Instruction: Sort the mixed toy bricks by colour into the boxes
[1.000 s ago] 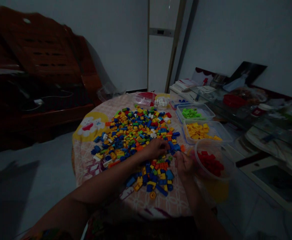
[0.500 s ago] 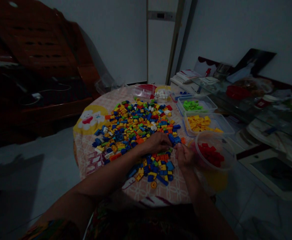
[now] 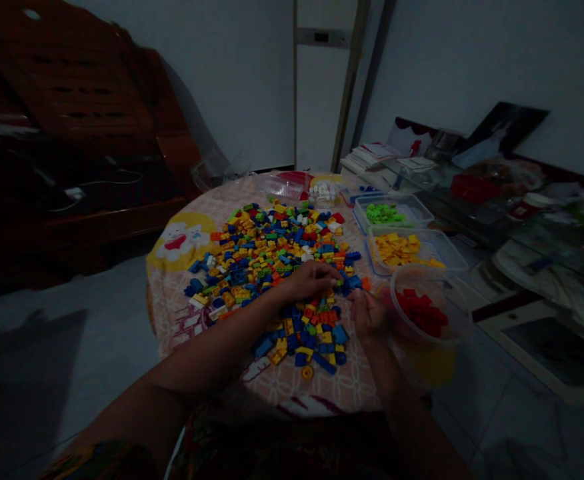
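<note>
A wide heap of mixed toy building bricks [image 3: 267, 243] in blue, yellow, orange, green, white and red covers the middle of a round table [image 3: 317, 393]. My left hand [image 3: 312, 279] is over the heap's right part, its fingers curled; a small yellow-green spot shows by the fingertips, too dim to tell whether it is held. Just right of it, my right hand [image 3: 368, 315] has thumb and fingers pinched together; anything between them is too small to make out. Close beside my right hand stands a round clear tub [image 3: 465, 323] with red bricks [image 3: 422, 310].
Behind the tub are clear boxes with yellow bricks [image 3: 402, 249] and green bricks [image 3: 385, 214]. White bricks [image 3: 326, 191] lie at the back near a clear plastic tray [image 3: 283, 187]. A cluttered glass shelf [image 3: 437, 177] stands right, a wooden bench [image 3: 87, 113] left.
My left hand has drawn slightly apart from my right hand, its fingertips lifting up and left. My right hand stays nearly in place, still pinched. The tub and boxes have not moved.
</note>
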Demonstrator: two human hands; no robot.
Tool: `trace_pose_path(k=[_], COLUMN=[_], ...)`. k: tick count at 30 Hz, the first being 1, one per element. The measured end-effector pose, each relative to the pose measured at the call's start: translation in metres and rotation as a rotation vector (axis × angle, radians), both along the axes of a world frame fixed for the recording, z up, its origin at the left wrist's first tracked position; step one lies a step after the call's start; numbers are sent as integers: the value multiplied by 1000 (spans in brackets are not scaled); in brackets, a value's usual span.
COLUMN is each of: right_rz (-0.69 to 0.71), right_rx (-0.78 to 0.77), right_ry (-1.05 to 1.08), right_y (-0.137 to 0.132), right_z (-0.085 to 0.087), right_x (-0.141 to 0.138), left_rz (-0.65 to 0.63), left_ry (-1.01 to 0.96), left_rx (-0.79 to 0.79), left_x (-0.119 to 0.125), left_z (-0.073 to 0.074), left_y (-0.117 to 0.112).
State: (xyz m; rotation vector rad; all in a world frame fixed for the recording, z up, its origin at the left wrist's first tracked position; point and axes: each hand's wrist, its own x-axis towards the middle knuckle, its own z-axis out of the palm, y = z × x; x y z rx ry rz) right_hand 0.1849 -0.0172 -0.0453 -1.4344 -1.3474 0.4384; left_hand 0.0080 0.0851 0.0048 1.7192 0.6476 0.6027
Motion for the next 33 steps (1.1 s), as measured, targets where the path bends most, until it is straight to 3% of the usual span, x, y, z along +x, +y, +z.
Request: trace_pose_path(k=[4, 9, 16, 22, 26, 33], right_rz=[3, 3, 7, 19, 24, 29], right_rx=[-1, 4, -4, -34, -47, -52], right_ry=[7, 10, -6, -9, -14, -40], right_y=[1, 1, 0, -1, -1, -3], right_z=[-2, -5, 1, 1, -2, 2], right_x=[1, 0, -2, -1, 1, 2], left_rz=[55, 49, 48, 103, 228, 443], left_ry=[-228, -310, -333, -317, -367, -432], left_rx=[-416, -593, -694, -697, -571, -522], left_x=[-6, -6, -6, -13, -30, -60], left_z=[4, 8, 16, 43, 63, 76], left_y=[3, 3, 5, 16, 29, 39])
